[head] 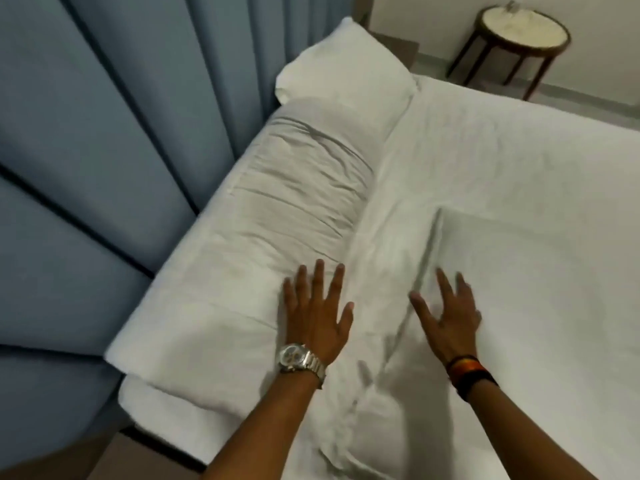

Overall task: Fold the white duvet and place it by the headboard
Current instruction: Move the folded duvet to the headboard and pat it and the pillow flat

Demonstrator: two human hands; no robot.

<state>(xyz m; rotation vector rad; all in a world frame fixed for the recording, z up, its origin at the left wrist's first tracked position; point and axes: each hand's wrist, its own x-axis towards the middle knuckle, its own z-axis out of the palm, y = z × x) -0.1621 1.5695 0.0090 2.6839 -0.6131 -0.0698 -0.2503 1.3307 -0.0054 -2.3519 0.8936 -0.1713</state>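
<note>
The white duvet [277, 216] lies folded into a long thick roll along the blue padded headboard [86, 150], on top of two white pillows; one pillow [343, 64] shows at the far end. My left hand [317, 310], with a silver watch on the wrist, rests flat on the near side of the folded duvet, fingers spread. My right hand [446, 313], with dark bands on the wrist, presses flat on the white bed sheet [519, 202] beside a crease. Neither hand holds anything.
A round side table [523, 32] with dark legs and a pale top stands on the floor beyond the far side of the bed. A brown surface [104, 455] shows at the lower left, beside the near pillow's end.
</note>
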